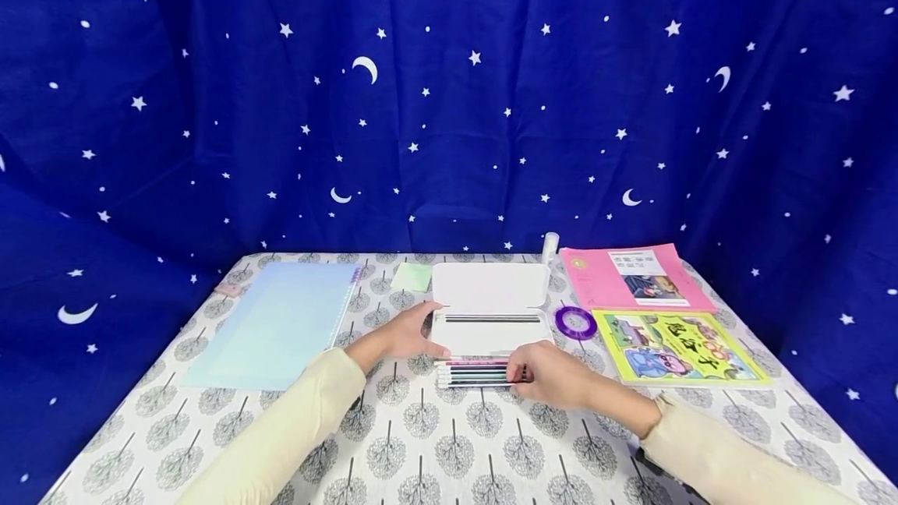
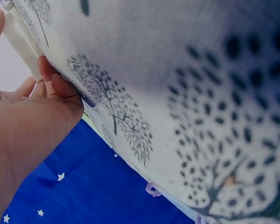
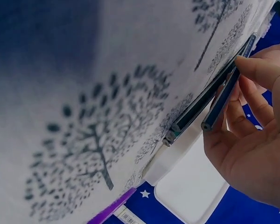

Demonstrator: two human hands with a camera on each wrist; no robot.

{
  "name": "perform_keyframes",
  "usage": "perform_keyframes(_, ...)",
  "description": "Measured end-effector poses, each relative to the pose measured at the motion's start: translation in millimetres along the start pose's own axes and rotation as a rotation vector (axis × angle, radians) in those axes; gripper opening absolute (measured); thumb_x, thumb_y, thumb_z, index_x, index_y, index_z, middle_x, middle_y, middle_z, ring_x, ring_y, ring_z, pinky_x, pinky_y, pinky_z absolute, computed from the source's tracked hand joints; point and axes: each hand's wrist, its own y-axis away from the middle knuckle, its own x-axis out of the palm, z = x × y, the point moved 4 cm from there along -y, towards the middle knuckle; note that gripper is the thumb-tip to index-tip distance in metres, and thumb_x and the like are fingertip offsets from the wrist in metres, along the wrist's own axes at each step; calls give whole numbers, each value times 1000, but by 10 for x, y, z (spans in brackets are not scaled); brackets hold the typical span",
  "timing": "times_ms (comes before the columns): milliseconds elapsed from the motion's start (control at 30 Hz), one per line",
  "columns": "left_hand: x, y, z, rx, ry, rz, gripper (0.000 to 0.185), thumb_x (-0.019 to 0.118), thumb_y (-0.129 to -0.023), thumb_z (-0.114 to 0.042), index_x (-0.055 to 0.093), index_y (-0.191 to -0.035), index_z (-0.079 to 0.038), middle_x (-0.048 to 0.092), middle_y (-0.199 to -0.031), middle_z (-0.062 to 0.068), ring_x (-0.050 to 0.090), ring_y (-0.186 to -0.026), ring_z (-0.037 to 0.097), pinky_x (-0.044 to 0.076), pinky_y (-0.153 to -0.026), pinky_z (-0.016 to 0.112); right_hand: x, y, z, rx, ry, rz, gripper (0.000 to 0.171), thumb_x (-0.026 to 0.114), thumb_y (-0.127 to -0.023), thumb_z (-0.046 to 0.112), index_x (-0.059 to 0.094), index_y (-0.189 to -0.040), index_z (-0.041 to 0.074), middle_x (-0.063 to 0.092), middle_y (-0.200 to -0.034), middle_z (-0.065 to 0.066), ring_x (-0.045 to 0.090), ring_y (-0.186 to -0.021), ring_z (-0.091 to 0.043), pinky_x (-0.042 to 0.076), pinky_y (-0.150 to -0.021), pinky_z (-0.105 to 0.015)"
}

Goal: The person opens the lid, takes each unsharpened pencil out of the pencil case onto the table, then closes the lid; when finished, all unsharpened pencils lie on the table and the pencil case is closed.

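Observation:
A white pencil case [image 1: 491, 340] lies with its lid [image 1: 491, 287] folded back, and a few dark pencils [image 1: 493, 318] lie along its hinge side. My left hand [image 1: 410, 332] holds the case's left end, thumb at the front corner and fingers by the hinge. In front of the case is a row of several pencils [image 1: 468, 370]. My right hand [image 1: 550, 374] pinches a dark blue pencil [image 3: 218, 108] from that row near its right end. Other dark pencils [image 3: 198, 106] lie beside it in the right wrist view.
A purple tape roll [image 1: 576, 323] lies right of the case, with a white bottle [image 1: 550, 248] behind. Farther right are a pink book [image 1: 589, 283] and a yellow picture book [image 1: 687, 345]. Left are a pale blue folder [image 1: 281, 326] and green notes [image 1: 411, 277].

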Motion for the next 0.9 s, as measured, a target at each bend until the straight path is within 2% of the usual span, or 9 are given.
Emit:
perform_keyframes(100, -5, 2, -15, 14, -1, -2, 98, 84, -76, -41, 31, -154, -15, 36, -156, 13, 37, -140, 35, 30, -115, 57, 14, -4, -4, 19, 6, 7, 12, 77, -82, 6, 69, -84, 15, 63, -76, 12, 55, -64, 0, 52, -59, -19)
perform_keyframes(267, -1, 3, -12, 13, -6, -1, 98, 83, -76, -41, 31, -155, -16, 35, -157, 13, 34, -142, 35, 28, -115, 57, 20, -5, -3, 49, 9, 13, 11, 78, -82, 9, 69, -86, 15, 62, -76, 12, 54, -62, 0, 51, -56, -20)
perform_keyframes(500, -7, 6, -9, 2, -15, -3, 97, 83, -77, -41, 30, -155, -19, 36, -157, 10, 37, -140, 33, 30, -115, 56, 8, 1, -2, 76, 34, -3, 12, 79, -81, 11, 70, -87, 16, 62, -79, 12, 52, -60, 0, 49, -53, -20)
perform_keyframes(733, -4, 1, -15, 22, -9, -1, 97, 82, -77, -41, 30, -155, -16, 34, -157, 12, 33, -143, 34, 28, -116, 56, -6, 9, 0, 92, 50, -7, 13, 79, -81, 11, 69, -87, 17, 61, -79, 13, 50, -57, 0, 48, -50, -20)
perform_keyframes(900, -1, -2, 5, 10, 2, 0, 97, 83, -77, -42, 30, -155, -18, 38, -155, 13, 39, -138, 35, 31, -114, 57, -13, 9, 4, 89, 43, -2, 12, 77, -82, 10, 69, -87, 16, 62, -79, 13, 48, -54, 0, 47, -47, -21)
